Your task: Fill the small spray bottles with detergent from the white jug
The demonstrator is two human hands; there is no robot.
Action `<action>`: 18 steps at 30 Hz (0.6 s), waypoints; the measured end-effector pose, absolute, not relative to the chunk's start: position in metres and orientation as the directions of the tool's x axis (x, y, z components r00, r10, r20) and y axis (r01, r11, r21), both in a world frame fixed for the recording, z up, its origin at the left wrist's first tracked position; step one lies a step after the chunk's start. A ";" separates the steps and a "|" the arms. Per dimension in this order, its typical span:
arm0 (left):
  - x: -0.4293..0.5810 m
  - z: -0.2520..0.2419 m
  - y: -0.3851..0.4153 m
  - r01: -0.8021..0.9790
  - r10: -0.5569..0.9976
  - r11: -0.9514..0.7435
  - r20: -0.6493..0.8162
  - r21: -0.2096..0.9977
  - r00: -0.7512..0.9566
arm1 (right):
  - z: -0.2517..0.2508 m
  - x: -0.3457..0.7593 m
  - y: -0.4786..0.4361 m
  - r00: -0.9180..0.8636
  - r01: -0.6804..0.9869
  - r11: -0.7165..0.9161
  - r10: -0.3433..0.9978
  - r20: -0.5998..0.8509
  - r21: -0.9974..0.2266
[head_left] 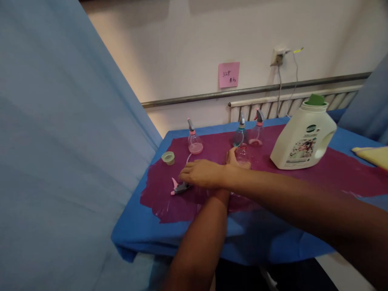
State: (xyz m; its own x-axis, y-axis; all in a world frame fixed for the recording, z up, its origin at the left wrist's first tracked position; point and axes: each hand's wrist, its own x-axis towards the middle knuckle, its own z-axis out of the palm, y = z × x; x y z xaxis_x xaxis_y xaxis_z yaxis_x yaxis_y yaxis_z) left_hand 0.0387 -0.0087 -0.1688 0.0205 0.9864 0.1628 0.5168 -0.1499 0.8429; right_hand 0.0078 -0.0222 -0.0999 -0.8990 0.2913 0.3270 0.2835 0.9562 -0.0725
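My arms are crossed over a magenta mat (pixel 273 182). My right hand (pixel 201 173) reaches left, its fingers curled down on a grey and pink spray head (pixel 181 188) that lies on the mat; the head's thin white tube (pixel 188 157) curves out behind the hand. My left hand (pixel 232 155) is mostly hidden behind my right forearm. Its thumb wraps a small clear bottle (pixel 243 154) that has no top and stands upright with a little pink liquid in it.
Three capped spray bottles stand at the back: a pink one (pixel 195 141), a teal one (pixel 240 135), another pink one (pixel 257 135). A green cap (pixel 168 157), a white detergent jug (pixel 303 139) and yellow cloth (pixel 372 155) share the blue-covered table (pixel 145 234). A blue curtain (pixel 60 141) hangs left.
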 end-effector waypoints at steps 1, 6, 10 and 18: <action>0.037 -0.170 -0.007 0.510 0.988 -0.143 0.150 0.848 0.027 | -0.103 -0.005 -0.014 -0.927 0.251 0.967 0.251 0.278 -0.038; 0.030 -0.176 -0.004 0.506 0.989 -0.147 0.137 0.850 0.057 | -0.120 -0.033 0.008 -0.974 0.187 0.979 0.174 0.147 0.077; 0.025 -0.175 -0.007 0.529 0.985 -0.171 0.148 0.831 0.086 | -0.127 -0.030 0.006 -0.971 0.205 0.972 0.187 0.146 0.117; 0.026 -0.172 -0.006 0.536 0.988 -0.151 0.151 0.831 0.045 | -0.082 0.008 -0.024 -0.865 0.254 0.964 0.190 0.465 0.078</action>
